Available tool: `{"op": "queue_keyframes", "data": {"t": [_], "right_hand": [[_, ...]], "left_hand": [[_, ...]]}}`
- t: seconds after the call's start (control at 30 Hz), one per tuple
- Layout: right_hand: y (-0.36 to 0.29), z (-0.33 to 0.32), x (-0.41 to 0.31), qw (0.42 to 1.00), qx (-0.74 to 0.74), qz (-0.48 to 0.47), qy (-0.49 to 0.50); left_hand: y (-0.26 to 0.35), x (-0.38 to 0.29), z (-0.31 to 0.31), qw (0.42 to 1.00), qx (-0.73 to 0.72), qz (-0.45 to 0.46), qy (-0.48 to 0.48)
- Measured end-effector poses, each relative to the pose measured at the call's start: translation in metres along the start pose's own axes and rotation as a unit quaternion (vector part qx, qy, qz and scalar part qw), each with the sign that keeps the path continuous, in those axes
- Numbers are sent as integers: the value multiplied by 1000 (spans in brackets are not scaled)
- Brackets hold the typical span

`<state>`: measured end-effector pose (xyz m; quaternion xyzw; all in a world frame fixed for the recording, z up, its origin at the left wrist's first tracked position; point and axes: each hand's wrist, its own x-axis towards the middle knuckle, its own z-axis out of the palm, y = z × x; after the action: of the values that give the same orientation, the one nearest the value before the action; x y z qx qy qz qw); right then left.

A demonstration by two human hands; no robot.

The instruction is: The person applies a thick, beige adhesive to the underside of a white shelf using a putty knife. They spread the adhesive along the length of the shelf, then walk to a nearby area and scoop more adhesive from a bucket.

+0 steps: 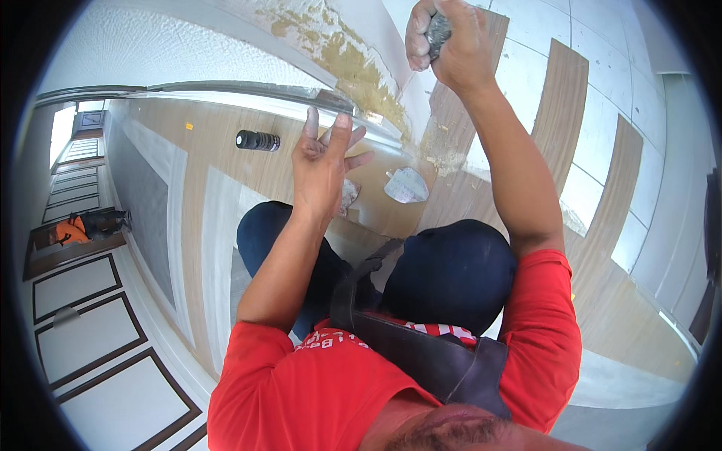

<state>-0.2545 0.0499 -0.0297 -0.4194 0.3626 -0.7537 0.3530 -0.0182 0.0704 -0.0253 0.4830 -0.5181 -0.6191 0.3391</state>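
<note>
My right hand [445, 42], dusted white, is closed around a rough grey lump [437, 35] whose material I cannot tell. It is raised near the wall corner. My left hand [330, 149] has its fingers spread, whitish at the tips, and holds nothing. It hovers by the foot of the wall, where dark and pale strips of trim [337, 101] show. Above the trim, the white wall's paint is worn away to a yellow-brown patch [361, 65]. Below lies a brown sheet [395, 217] with a torn white scrap [407, 186] bearing printing.
A black bottle [258, 140] lies on the wood-look floor left of my left hand. Pale crumbs [445, 160] lie at the wall corner. Wood-look planks [560, 90] overlap white tiles to the right. A person in orange [76, 228] is far left, beside a panelled wall [79, 389].
</note>
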Motion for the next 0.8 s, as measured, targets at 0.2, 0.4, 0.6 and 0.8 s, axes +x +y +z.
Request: {"op": "queue_keyframes", "data": {"t": [0.2, 0.4, 0.6, 0.8], "right_hand": [[13, -1, 7, 989, 15, -146, -19], [-33, 12, 1, 997, -80, -1, 17], [-34, 12, 6, 999, 2, 15, -52], [-1, -14, -14, 998, -13, -7, 68]], "left_hand": [[2, -2, 6, 1000, -9, 0, 5], [2, 0, 4, 1000, -7, 2, 0], [1, -2, -2, 1000, -16, 1, -6], [2, -3, 4, 1000, -10, 13, -18]]}}
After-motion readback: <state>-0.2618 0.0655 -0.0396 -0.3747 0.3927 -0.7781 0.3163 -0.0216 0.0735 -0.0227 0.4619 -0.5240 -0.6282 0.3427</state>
